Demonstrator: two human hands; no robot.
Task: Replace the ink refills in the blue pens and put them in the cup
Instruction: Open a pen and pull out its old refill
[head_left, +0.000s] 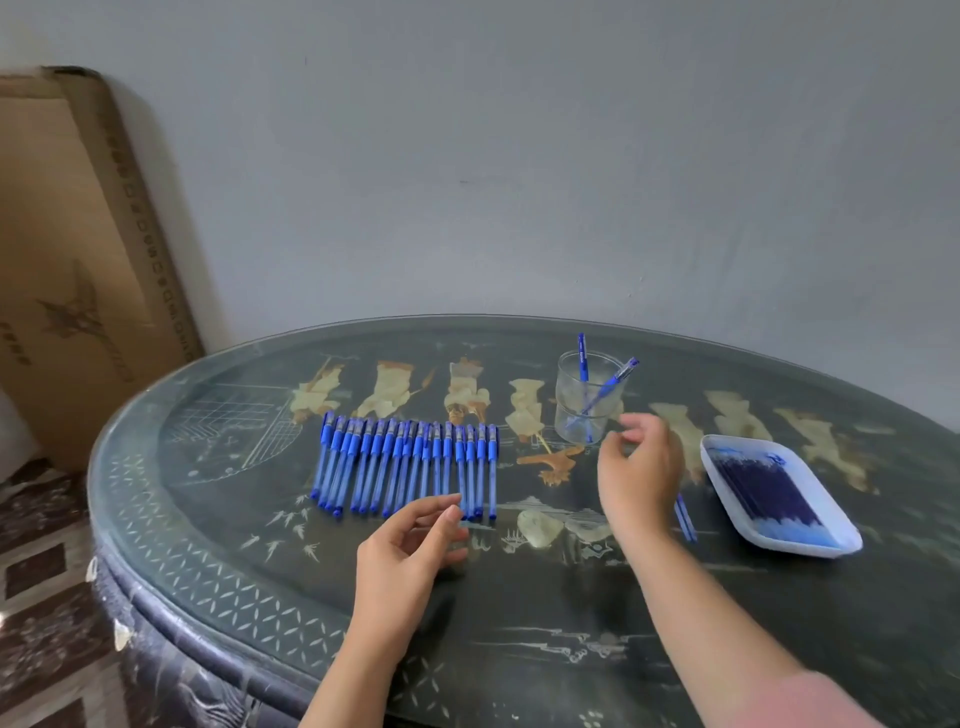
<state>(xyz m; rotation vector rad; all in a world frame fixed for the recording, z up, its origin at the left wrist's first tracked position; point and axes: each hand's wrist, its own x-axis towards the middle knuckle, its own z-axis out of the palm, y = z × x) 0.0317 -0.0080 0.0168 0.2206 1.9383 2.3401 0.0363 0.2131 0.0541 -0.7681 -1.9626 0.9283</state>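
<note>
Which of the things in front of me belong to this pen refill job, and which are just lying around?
In the job:
row of blue pens
clear cup with two pens in it
white tray of refills
two loose blue sticks, probably refills, beside the tray

Lying about:
cardboard box, leaning at far left

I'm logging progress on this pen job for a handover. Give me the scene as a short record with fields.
row: capped blue pens side by side on the table
cup: clear, upright, two blue pens inside
tray: white, right of the cup, holds dark blue refills
loose: two thin blue sticks beside the right wrist
left hand: open, fingers near the row's right end, holding nothing
right hand: open, blurred, close in front of the cup
</note>
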